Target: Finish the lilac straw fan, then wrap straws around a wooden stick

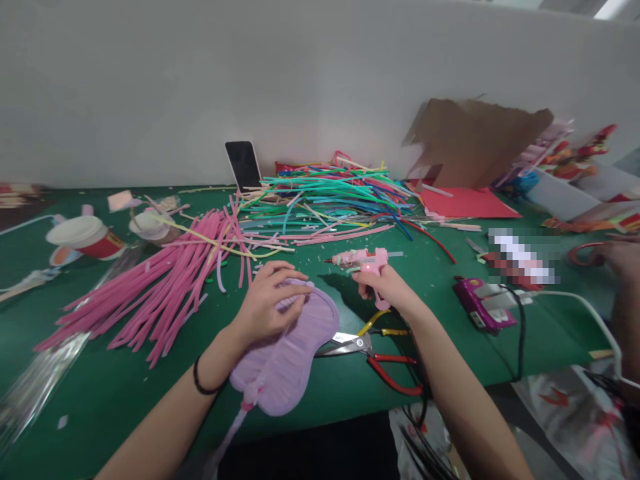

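My left hand (267, 300) is closed on the upper edge of a lilac, ribbed, leaf-shaped craft piece (320, 320), its fingers curled over the front. A twisted lilac stem with a pink band runs down from the piece toward my lap. In my right hand (387, 290) is a pink glue gun (367, 257), gripped by the handle with its nozzle pointing left, above and apart from the lilac piece. Scissors with red handles (395, 380) lie beside the piece, their blades partly under it. A yellow-handled tool (374, 321) lies just above them, partly hidden.
Pink pipe cleaners (150, 287) spread at left, near paper cups (83, 237). Multicoloured ones (330, 193) are heaped at the back beside a propped phone (243, 163). A purple power strip (483, 307) with cables lies right. Another person's hand (617, 257) is at far right.
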The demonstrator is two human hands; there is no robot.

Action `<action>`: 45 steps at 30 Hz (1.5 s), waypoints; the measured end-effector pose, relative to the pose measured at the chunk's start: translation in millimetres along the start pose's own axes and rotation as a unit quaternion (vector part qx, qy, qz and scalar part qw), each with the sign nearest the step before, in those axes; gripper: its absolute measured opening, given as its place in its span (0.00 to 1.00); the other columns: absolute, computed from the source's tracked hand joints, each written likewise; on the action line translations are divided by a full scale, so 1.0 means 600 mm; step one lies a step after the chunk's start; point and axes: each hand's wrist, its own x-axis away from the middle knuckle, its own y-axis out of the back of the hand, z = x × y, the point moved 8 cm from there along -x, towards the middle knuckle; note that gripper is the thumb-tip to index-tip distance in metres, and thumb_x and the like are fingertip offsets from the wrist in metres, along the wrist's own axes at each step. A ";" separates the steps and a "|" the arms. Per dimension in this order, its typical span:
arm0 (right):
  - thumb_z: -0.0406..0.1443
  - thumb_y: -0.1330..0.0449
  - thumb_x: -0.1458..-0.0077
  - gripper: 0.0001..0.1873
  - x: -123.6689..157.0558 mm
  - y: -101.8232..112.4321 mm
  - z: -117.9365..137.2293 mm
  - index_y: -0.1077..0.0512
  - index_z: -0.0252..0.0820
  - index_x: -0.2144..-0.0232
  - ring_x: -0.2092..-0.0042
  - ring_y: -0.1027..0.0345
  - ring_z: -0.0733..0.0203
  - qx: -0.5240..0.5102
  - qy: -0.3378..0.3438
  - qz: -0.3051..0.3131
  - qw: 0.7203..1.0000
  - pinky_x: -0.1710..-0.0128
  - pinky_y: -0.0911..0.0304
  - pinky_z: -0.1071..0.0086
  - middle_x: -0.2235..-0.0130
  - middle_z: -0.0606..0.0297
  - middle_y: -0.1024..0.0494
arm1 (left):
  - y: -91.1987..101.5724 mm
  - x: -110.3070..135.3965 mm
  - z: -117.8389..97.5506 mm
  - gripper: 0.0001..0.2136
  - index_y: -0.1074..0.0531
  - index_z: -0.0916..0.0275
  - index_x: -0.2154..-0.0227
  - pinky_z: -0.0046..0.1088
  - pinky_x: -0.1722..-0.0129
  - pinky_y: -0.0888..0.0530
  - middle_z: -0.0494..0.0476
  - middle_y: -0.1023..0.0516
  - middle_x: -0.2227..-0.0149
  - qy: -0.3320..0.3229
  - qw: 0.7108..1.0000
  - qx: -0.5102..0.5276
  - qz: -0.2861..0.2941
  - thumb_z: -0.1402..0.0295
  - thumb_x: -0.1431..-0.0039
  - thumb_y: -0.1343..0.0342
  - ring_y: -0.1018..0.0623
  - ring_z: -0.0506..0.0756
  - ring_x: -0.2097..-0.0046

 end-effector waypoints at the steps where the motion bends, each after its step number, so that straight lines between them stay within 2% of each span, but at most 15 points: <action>1: 0.40 0.38 0.53 0.15 0.000 0.001 -0.001 0.32 0.40 0.85 0.79 0.36 0.66 -0.004 0.002 -0.003 1.000 0.77 0.41 0.70 0.82 0.64 0.29 | -0.002 0.000 -0.004 0.12 0.20 0.49 0.60 0.43 0.49 0.31 0.54 0.21 0.57 -0.011 1.000 -0.009 0.011 0.69 0.46 0.41 0.29 0.61 0.50; 6: 0.41 0.38 0.55 0.15 0.000 0.003 0.000 0.32 0.39 0.85 0.80 0.36 0.67 -0.006 0.004 -0.013 1.000 0.79 0.42 0.71 0.82 0.65 0.29 | -0.013 0.002 -0.010 0.11 0.20 0.52 0.59 0.43 0.51 0.31 0.56 0.21 0.59 -0.038 0.997 -0.066 0.032 0.68 0.44 0.42 0.29 0.60 0.53; 14: 0.40 0.38 0.56 0.14 0.001 0.001 -0.001 0.32 0.39 0.86 0.80 0.36 0.67 -0.008 -0.002 -0.012 1.000 0.79 0.42 0.72 0.83 0.65 0.29 | -0.017 0.003 -0.009 0.10 0.20 0.55 0.60 0.42 0.52 0.30 0.57 0.21 0.60 -0.051 0.996 -0.070 0.035 0.69 0.43 0.42 0.30 0.60 0.53; 17: 0.40 0.38 0.55 0.14 0.001 0.001 -0.003 0.31 0.40 0.85 0.80 0.36 0.67 -0.004 -0.006 -0.012 1.000 0.79 0.42 0.71 0.82 0.65 0.29 | -0.012 0.002 -0.001 0.10 0.21 0.56 0.58 0.40 0.52 0.30 0.57 0.21 0.61 -0.022 0.999 -0.039 0.004 0.69 0.42 0.43 0.29 0.59 0.54; 21: 0.40 0.38 0.54 0.13 0.000 0.002 -0.004 0.31 0.40 0.84 0.79 0.36 0.66 -0.005 -0.004 -0.014 1.000 0.78 0.42 0.71 0.82 0.64 0.28 | 0.005 -0.001 0.026 0.10 0.22 0.59 0.57 0.38 0.52 0.30 0.57 0.22 0.63 0.064 0.996 0.005 -0.058 0.68 0.40 0.43 0.28 0.57 0.55; 25: 0.39 0.38 0.55 0.12 -0.001 0.003 -0.004 0.31 0.40 0.84 0.79 0.36 0.66 -0.010 -0.005 -0.017 1.000 0.78 0.41 0.70 0.82 0.65 0.28 | -0.002 -0.005 0.025 0.05 0.21 0.57 0.66 0.39 0.50 0.31 0.56 0.22 0.63 0.054 0.996 0.063 -0.020 0.67 0.41 0.41 0.29 0.57 0.54; 31: 0.41 0.38 0.55 0.13 0.002 0.001 0.001 0.31 0.39 0.83 0.79 0.35 0.64 -0.003 0.008 -0.009 1.000 0.76 0.41 0.69 0.81 0.63 0.28 | -0.013 -0.003 0.020 0.05 0.20 0.56 0.68 0.40 0.52 0.31 0.57 0.23 0.65 0.040 0.999 0.036 0.004 0.68 0.42 0.41 0.31 0.58 0.55; 34: 0.42 0.39 0.54 0.13 0.001 -0.002 0.000 0.31 0.40 0.82 0.78 0.35 0.63 0.012 0.010 -0.002 1.000 0.75 0.41 0.68 0.80 0.62 0.27 | -0.013 -0.003 0.028 0.06 0.20 0.57 0.66 0.39 0.52 0.31 0.57 0.23 0.64 0.064 0.997 0.050 0.002 0.66 0.42 0.42 0.30 0.58 0.55; 36: 0.43 0.41 0.52 0.13 -0.001 -0.001 0.001 0.31 0.40 0.81 0.76 0.34 0.61 0.058 0.018 -0.016 0.998 0.74 0.40 0.67 0.78 0.62 0.27 | -0.008 -0.003 0.039 0.09 0.22 0.57 0.61 0.40 0.49 0.32 0.57 0.23 0.60 0.094 0.994 0.046 -0.002 0.64 0.40 0.44 0.29 0.58 0.53; 38: 0.42 0.42 0.50 0.11 0.000 0.007 0.013 0.30 0.40 0.76 0.74 0.33 0.59 0.149 0.067 -0.065 0.984 0.73 0.40 0.67 0.75 0.61 0.26 | -0.008 0.000 0.054 0.15 0.25 0.57 0.53 0.43 0.46 0.35 0.58 0.24 0.55 0.127 0.991 0.022 0.019 0.60 0.40 0.46 0.30 0.60 0.50; 41: 0.39 0.42 0.50 0.11 0.007 0.017 0.037 0.31 0.40 0.64 0.67 0.31 0.56 0.315 0.157 -0.165 0.921 0.69 0.40 0.67 0.66 0.59 0.25 | -0.027 0.011 0.071 0.28 0.31 0.58 0.46 0.47 0.44 0.37 0.62 0.29 0.49 0.152 0.980 -0.019 0.124 0.50 0.46 0.43 0.33 0.64 0.46; 43: 0.37 0.41 0.51 0.14 0.006 0.018 0.036 0.34 0.39 0.60 0.63 0.31 0.55 0.407 0.166 -0.195 0.876 0.67 0.40 0.67 0.60 0.56 0.27 | -0.035 0.018 0.077 0.33 0.30 0.60 0.48 0.48 0.45 0.37 0.63 0.32 0.49 0.156 0.970 -0.043 0.179 0.44 0.53 0.40 0.33 0.66 0.46; 45: 0.36 0.40 0.50 0.15 0.001 0.020 0.024 0.35 0.38 0.59 0.60 0.32 0.53 0.473 0.145 -0.195 0.847 0.65 0.40 0.67 0.56 0.53 0.29 | -0.030 0.021 0.083 0.34 0.28 0.62 0.55 0.47 0.48 0.35 0.64 0.31 0.51 0.173 0.964 -0.057 0.192 0.40 0.59 0.39 0.32 0.66 0.48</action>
